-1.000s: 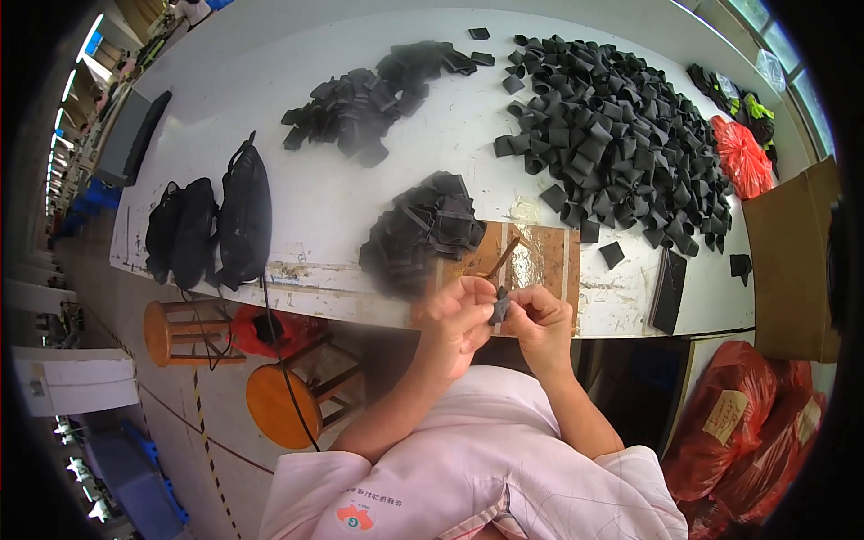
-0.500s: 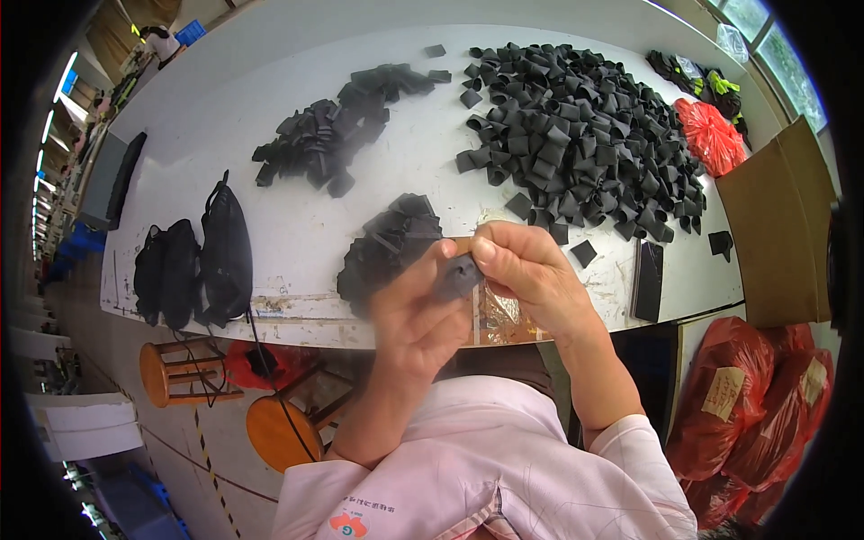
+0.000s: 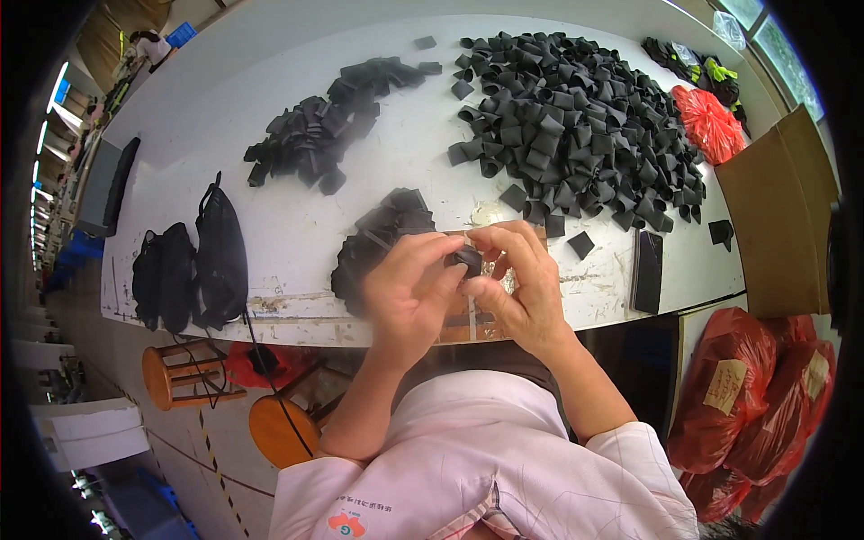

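A small black fabric loop point(image 3: 466, 260) is held over the table's front edge. My left hand point(image 3: 409, 292) pinches it from the left, thumb and fingers closed around its side. My right hand point(image 3: 524, 290) has its thumb and curled fingertips on the loop's right side. Part of the loop is hidden behind my fingers. Just beyond my left hand lies a small heap of black pieces point(image 3: 378, 236). Past my right hand spreads a large heap of black fabric loops point(image 3: 567, 126), many standing with their openings showing.
Another pile of flatter black pieces point(image 3: 310, 135) lies farther back on the white table point(image 3: 396, 153). Black pouches point(image 3: 220, 256) sit at the left edge. A dark flat box point(image 3: 647, 272), cardboard point(image 3: 774, 216) and red bags point(image 3: 729, 387) are on the right. Wooden stools point(image 3: 279, 432) stand below.
My right hand's fingers have spread and curled round the loop, where they pinched its top before. The loop has turned, and its dark opening shows more. The view has shifted slightly.
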`<move>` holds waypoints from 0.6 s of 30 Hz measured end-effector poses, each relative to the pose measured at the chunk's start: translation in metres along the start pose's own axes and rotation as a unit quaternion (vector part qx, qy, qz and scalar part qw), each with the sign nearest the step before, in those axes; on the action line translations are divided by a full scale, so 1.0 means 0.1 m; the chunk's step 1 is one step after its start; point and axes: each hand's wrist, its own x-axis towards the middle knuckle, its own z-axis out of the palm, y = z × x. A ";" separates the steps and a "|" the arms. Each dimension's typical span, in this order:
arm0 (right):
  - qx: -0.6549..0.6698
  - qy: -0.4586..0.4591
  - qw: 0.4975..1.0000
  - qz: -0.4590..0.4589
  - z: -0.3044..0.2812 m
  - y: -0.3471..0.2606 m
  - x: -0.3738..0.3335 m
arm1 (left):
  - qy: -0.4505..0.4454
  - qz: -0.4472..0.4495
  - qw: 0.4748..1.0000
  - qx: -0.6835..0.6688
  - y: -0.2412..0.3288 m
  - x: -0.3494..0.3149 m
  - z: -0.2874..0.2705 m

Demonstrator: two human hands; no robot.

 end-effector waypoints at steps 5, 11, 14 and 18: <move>-0.073 -0.017 0.996 -0.043 0.03 -0.08 0.05 | 0.036 -0.012 0.999 -0.012 -0.04 0.00 -0.03; -0.022 -0.015 0.999 -0.026 0.09 0.11 0.01 | 0.037 -0.027 0.999 0.027 -0.02 0.01 0.00; -0.018 -0.012 1.000 -0.004 0.10 0.10 -0.04 | 0.020 -0.007 0.999 0.024 0.01 0.01 0.02; -0.048 -0.021 0.998 -0.018 0.08 0.06 -0.01 | -0.004 0.001 1.000 0.027 -0.01 0.02 -0.02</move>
